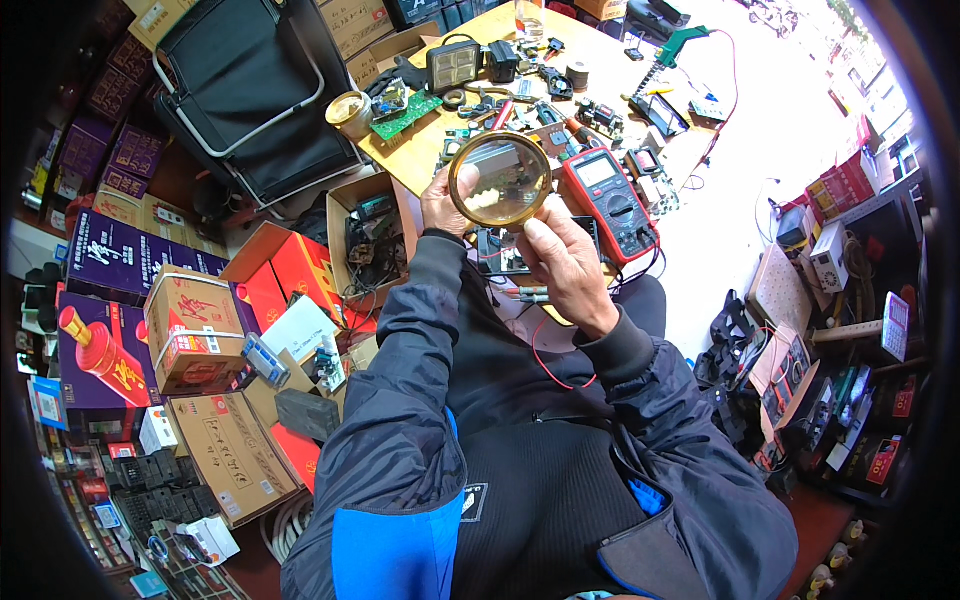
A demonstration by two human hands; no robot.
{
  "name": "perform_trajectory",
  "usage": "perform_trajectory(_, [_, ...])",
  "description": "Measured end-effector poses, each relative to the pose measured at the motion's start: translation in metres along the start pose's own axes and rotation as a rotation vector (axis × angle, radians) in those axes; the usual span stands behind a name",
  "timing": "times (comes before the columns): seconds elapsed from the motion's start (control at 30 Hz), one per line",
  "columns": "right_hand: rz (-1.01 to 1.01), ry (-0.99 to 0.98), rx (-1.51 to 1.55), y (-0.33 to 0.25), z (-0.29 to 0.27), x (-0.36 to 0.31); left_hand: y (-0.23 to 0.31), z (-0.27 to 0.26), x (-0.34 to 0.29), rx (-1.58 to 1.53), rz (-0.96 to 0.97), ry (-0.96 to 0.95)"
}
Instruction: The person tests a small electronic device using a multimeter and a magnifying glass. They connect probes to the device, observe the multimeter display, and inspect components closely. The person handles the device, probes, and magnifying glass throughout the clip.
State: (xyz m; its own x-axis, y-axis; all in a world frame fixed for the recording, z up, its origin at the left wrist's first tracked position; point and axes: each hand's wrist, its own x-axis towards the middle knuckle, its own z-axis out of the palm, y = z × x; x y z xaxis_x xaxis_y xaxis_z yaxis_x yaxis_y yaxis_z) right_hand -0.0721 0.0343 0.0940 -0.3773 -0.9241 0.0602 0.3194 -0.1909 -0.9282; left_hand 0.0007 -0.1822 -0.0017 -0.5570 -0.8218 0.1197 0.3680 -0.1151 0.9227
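Observation:
A round magnifying glass (500, 180) with an amber-brown rim is in front of me, over the near edge of the table. My right hand (568, 258) pinches it at the lower right of its rim. Behind its left side is my left hand (443, 203), fingers closed and partly hidden by the lens. Through the glass I see a blurred greyish ribbed shape and part of that hand; what the hand holds I cannot make out. A red multimeter (612, 203) lies just right of the lens, its leads running down toward my lap.
The yellow table (405, 160) carries a green circuit board (407, 117), a tub (350, 115), a square lamp (454, 66) and several tools. A green-handled soldering iron (680, 45) stands at the far right. Cardboard boxes (200, 330) crowd the left, beside a black folding chair (240, 90).

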Motion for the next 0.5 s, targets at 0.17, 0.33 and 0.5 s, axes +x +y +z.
perform_trajectory(0.17, [-0.020, 0.005, -0.004, -0.0003, -0.0006, 0.0001, -0.0049, -0.0024, 0.0052, 0.004, 0.013, 0.011])
perform_trajectory(0.33, [-0.030, -0.001, -0.027, -0.0001, -0.0011, -0.0005, -0.0055, -0.0038, 0.0038, -0.004, 0.017, -0.003])
perform_trajectory(0.5, [-0.021, -0.011, -0.036, -0.0022, 0.0005, -0.0004, -0.0017, -0.0002, 0.0021, 0.007, 0.001, 0.018])
